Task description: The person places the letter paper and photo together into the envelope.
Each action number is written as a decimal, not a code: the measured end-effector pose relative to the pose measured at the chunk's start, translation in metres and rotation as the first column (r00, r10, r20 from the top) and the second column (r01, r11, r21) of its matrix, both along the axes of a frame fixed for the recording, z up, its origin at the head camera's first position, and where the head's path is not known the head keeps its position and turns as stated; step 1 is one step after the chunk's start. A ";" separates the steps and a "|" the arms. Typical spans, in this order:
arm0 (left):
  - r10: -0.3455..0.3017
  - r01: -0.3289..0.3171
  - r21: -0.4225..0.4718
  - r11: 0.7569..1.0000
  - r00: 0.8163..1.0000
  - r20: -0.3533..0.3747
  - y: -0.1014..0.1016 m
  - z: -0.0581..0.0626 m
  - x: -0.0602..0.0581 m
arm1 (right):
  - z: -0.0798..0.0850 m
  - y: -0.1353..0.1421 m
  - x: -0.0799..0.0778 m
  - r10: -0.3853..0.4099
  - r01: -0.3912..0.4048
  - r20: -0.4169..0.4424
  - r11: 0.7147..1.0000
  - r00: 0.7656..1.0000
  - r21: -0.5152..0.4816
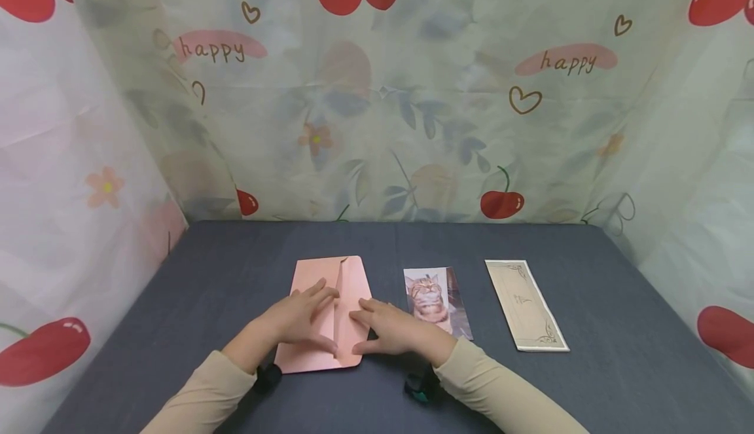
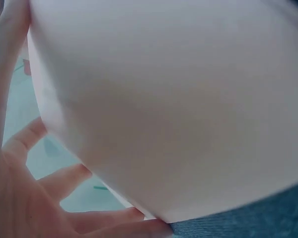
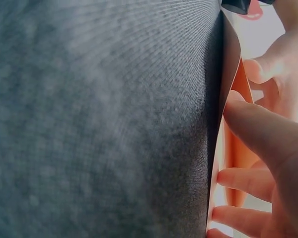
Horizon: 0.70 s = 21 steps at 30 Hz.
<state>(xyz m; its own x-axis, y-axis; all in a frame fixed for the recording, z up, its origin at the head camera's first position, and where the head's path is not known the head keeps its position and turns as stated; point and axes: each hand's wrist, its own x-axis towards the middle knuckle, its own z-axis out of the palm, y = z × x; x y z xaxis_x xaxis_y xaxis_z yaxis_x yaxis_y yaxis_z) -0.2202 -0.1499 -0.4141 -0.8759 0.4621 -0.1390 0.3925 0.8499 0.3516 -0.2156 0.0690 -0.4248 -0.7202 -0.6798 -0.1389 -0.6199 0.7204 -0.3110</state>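
Note:
A pink envelope (image 1: 315, 272) lies on the dark cloth, its flap (image 1: 355, 283) folded out to the right. Over its left part spreads my left hand (image 1: 300, 316), thumb and fingertips at the edge of the pocket opening. The left wrist view shows those fingertips (image 2: 82, 171) touching the rim of the envelope's bulging pale front panel (image 2: 179, 109). With fingers spread, my right hand (image 1: 391, 326) rests on the flap. Seen from the right wrist, its thumb (image 3: 253, 121) and fingers touch the flap near the envelope's orange-looking inside (image 3: 242, 144).
Right of the envelope lies a cat photo card (image 1: 429, 298), partly behind the right hand. Farther right is a long beige card (image 1: 526, 306) with ornate corners and a white border. Dark cloth covers the table (image 1: 235, 257); printed curtains (image 1: 377, 146) enclose its back and sides.

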 end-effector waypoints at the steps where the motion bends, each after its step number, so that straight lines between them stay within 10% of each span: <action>1: -0.002 0.002 0.000 1.000 1.000 -0.003 0.000 0.000 0.000 | 0.000 0.000 0.000 -0.001 0.001 -0.001 1.000 1.000 0.000; 21: -0.020 0.020 -0.007 1.000 1.000 -0.015 0.001 -0.002 -0.002 | 0.002 0.005 -0.001 0.019 -0.024 -0.082 0.998 0.996 -0.063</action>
